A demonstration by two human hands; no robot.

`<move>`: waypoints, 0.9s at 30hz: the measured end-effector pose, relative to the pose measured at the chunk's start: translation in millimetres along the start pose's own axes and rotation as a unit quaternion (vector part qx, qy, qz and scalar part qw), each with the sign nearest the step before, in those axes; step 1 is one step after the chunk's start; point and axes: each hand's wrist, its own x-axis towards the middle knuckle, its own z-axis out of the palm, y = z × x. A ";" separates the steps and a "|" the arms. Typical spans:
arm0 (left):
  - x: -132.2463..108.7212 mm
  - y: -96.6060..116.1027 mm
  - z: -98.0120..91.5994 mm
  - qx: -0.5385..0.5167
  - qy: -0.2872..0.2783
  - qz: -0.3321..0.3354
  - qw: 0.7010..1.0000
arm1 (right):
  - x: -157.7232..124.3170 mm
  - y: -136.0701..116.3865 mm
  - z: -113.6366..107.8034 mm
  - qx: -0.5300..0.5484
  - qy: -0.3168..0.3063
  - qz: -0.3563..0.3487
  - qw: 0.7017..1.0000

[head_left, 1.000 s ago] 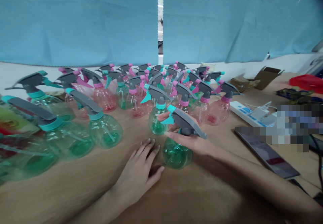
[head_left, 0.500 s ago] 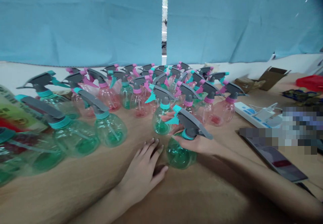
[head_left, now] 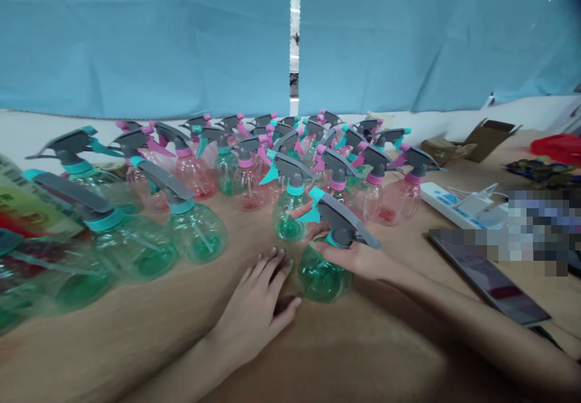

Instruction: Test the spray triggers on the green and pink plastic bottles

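My right hand [head_left: 345,255] is wrapped round the neck of a green spray bottle [head_left: 324,279], just under its grey and turquoise trigger head. The bottle stands upright on the wooden table [head_left: 190,336]; the far fingers are partly hidden behind it. To its left, my left hand [head_left: 256,297] lies flat on the table, fingers stretched out, holding nothing. Another green spray bottle [head_left: 290,224] stands right behind the held one. Left of my left hand is a further green spray bottle [head_left: 197,233] with a grey head.
Several pink spray bottles [head_left: 249,188] and green ones crowd the back of the table. On the right lie a phone-like dark slab [head_left: 488,276], a white power strip [head_left: 447,203] and an open cardboard box [head_left: 492,140]. A blue cloth [head_left: 158,40] hangs behind.
Both hands and the held bottle keep their places on the table. The whole view has shifted very slightly.
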 end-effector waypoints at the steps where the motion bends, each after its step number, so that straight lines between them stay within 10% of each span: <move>1: 0.0 -0.2 0.2 -0.001 0.001 0.001 1.000 | -0.1 -0.1 -0.2 0.008 -0.003 0.001 1.000; 27: 0.3 -1.8 1.5 0.012 0.008 0.006 1.000 | -0.7 -8.4 -0.8 -0.028 0.075 0.055 0.995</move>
